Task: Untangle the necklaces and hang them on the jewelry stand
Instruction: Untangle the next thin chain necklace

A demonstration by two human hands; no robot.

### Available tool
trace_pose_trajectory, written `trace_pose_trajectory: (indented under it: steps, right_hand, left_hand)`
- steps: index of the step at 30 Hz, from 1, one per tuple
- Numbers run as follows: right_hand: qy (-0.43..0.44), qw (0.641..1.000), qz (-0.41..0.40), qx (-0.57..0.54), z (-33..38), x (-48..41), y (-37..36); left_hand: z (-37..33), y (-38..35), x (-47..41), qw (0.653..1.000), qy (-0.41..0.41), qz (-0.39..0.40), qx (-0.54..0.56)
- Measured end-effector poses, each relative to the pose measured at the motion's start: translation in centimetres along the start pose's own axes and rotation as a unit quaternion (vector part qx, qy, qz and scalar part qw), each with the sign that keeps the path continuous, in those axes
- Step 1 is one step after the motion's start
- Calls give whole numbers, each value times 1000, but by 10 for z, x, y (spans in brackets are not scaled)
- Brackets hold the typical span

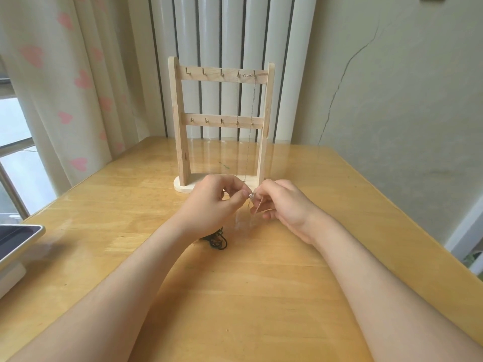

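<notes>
Head view gives me both hands meeting before the jewelry stand [183,126], which rises at 12 o'clock from them on the table [235,296]; the left hand [222,198] and the right hand [281,202], at its 3 o'clock, each pinch the silver necklace [252,105] in curled fingers beside its pendant [251,195]. I trace that chain up to the two rightmost hooks [238,72] of the top bar [211,75], while a dark cord necklace [218,240] lies bunched at the left hand's 6 o'clock.

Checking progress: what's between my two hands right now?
In the head view, a small silver charm on the thin chain sits between the left hand and right hand, both pinching it.
</notes>
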State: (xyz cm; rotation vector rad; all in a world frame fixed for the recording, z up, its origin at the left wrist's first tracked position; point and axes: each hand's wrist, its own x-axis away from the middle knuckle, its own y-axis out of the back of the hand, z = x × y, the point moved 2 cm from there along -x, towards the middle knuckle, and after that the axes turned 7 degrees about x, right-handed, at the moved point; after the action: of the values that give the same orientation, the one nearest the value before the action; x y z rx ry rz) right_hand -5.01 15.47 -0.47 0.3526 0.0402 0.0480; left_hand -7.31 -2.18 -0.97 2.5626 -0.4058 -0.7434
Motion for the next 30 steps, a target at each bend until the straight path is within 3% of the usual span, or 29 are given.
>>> trace_pose_trajectory:
  steps: [4,15,20,24,30]
  right_hand:
    - [-23,997,27,-74,1,3,0]
    - [-15,990,-28,-141,0,1,7]
    - [63,993,-96,14,7,5,8]
    - [122,968,-149,162,4,5,6]
    - [173,938,-202,224,6,4,3]
  left_hand:
    - [1,2,0,999,31,-2,23]
    - [-1,4,1,991,86,-23,98]
    - [1,6,1,993,83,-49,70]
    - [-1,4,3,994,80,-48,55]
    - [-1,4,1,996,52,-67,16]
